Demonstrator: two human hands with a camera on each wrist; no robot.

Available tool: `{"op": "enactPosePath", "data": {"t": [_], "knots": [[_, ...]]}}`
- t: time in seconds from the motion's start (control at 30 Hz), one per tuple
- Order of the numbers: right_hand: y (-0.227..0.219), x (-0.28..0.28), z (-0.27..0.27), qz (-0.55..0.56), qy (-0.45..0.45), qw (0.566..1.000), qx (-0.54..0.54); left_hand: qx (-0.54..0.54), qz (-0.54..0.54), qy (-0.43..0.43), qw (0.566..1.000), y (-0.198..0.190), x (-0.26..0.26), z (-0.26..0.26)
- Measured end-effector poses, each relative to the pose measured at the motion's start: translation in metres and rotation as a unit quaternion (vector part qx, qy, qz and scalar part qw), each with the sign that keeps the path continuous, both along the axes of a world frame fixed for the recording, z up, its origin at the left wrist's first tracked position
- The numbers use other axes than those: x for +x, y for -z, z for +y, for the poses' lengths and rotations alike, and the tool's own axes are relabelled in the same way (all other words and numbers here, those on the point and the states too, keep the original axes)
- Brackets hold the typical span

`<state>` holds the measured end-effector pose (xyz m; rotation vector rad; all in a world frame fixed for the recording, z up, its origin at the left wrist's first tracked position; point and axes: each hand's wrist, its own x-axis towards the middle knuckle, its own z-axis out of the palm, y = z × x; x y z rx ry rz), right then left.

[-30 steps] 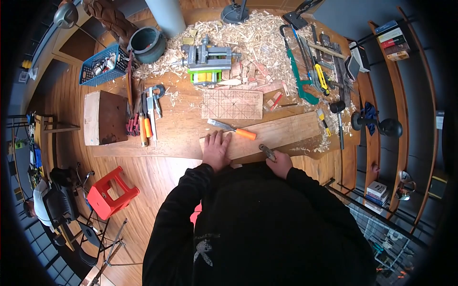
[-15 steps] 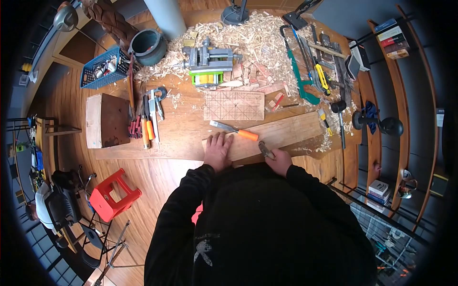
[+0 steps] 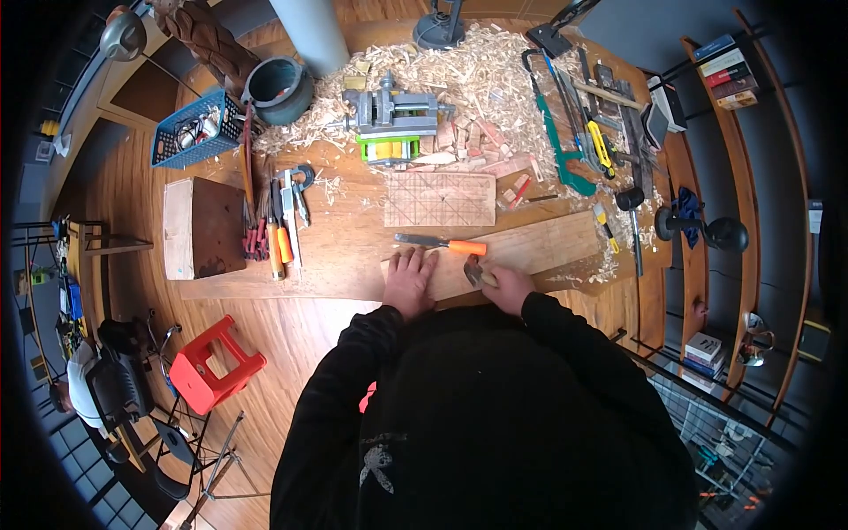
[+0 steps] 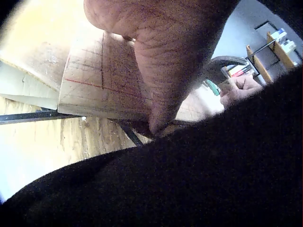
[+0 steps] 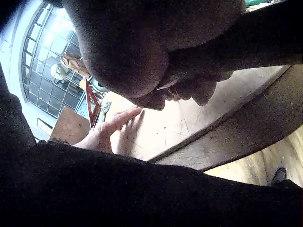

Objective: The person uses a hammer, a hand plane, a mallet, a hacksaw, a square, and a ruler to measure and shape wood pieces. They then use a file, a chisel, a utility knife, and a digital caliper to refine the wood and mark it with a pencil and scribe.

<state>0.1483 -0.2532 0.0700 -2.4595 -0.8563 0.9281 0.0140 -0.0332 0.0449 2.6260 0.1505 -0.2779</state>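
Note:
A long plank (image 3: 539, 246) lies along the near edge of the workbench. My left hand (image 3: 409, 283) rests on its left end with fingers spread; the left wrist view shows red and dark lines drawn on the wood (image 4: 87, 90) under that palm. Just beyond those fingertips is a chisel (image 3: 459, 247) with an orange handle, lying on the plank with its blade toward the left. My right hand (image 3: 510, 291) grips what looks like a small hammer (image 3: 474, 268), its head over the plank near the chisel's handle. In the right wrist view the fingers (image 5: 203, 92) are in shadow.
Behind the plank lies a gridded board (image 3: 440, 200), with a vise (image 3: 397, 115) and heaped shavings (image 3: 495, 62) beyond. Chisels and other tools (image 3: 278, 234) lie beside a wooden block (image 3: 203, 230) at left. A green saw (image 3: 565, 163), a yellow cutter (image 3: 601, 150) and a brush (image 3: 606, 227) are at right.
My right hand has turned the hammer so its head shows more clearly, nearer the chisel. The chisel has swung slightly and its blade lies more level and darker. My left hand stays on the plank.

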Motion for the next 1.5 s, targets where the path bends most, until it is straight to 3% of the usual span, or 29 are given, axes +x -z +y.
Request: {"op": "enactPosePath", "data": {"t": [0.3,0.4,0.63,0.7,0.8,0.9,1.07,1.3,1.37,1.4,1.47,1.5], "knots": [[-0.001,0.002,0.007,0.000,-0.003,0.999,-0.034,-0.006,-0.013,0.006,1.000,0.004,-0.002,0.005],[-0.008,-0.004,0.009,0.011,-0.022,0.995,-0.098,-0.019,-0.027,0.018,0.999,0.004,-0.003,0.011],[0.023,-0.015,-0.006,-0.021,-0.034,0.998,-0.038,-0.025,-0.050,0.042,0.998,0.006,-0.001,0.016],[0.022,-0.016,-0.007,-0.030,-0.031,0.999,-0.027,-0.060,-0.091,0.007,0.994,0.009,0.000,0.015],[0.020,-0.009,-0.009,-0.023,-0.057,0.997,-0.046,-0.056,-0.116,-0.043,0.991,0.017,0.011,0.016],[0.016,0.004,-0.009,-0.025,-0.075,0.997,-0.027,-0.023,-0.144,-0.018,0.989,0.012,0.029,0.014],[0.017,0.022,-0.029,-0.022,-0.088,0.989,-0.119,0.017,-0.115,-0.012,0.993,0.017,0.058,-0.008],[0.011,0.051,-0.098,-0.008,-0.021,0.998,-0.063,0.032,-0.076,-0.058,0.995,0.024,0.077,-0.025],[0.013,0.064,-0.126,-0.052,0.054,0.997,-0.030,0.045,-0.076,-0.065,0.994,0.024,0.077,-0.028],[0.014,0.074,-0.139,-0.051,0.057,0.997,-0.029,0.046,-0.076,-0.061,0.994,0.024,0.077,-0.030],[0.016,0.099,-0.161,-0.026,0.154,0.988,-0.014,0.061,-0.086,-0.085,0.991,0.022,0.077,-0.033],[0.016,0.110,-0.168,-0.082,0.186,0.978,0.041,0.064,-0.079,-0.087,0.991,0.020,0.077,-0.034]]}}
